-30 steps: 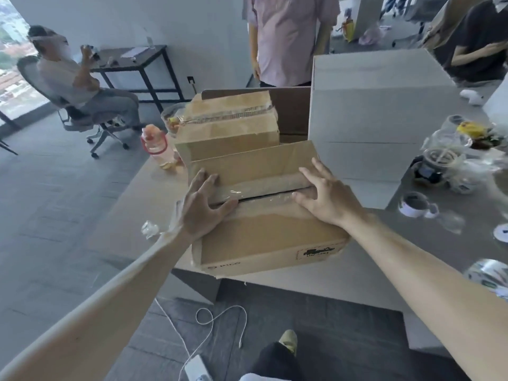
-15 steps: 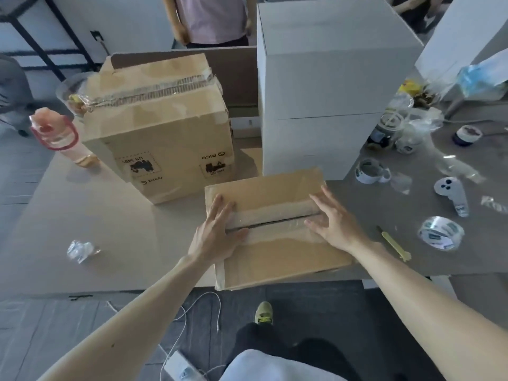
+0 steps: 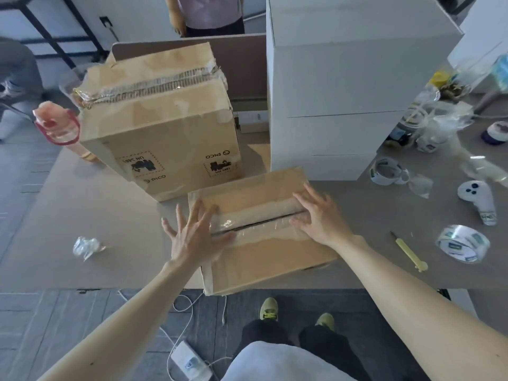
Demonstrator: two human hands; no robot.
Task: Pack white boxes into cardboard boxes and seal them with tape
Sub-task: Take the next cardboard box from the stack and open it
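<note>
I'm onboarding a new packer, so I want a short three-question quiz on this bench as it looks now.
1. True or false: the left hand and right hand both lie with straight fingers on the small cardboard box.
2. The tape roll lies: A) left of that box; B) right of it, near the yellow cutter; C) on top of it.
3. Fill in: the box's top seam is covered with clear ____.
Key: 1 true; 2 B; 3 tape.

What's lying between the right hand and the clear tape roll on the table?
In the head view, a slim yellow tool lies on bare grey tabletop between the right hand and the clear tape roll.
</note>
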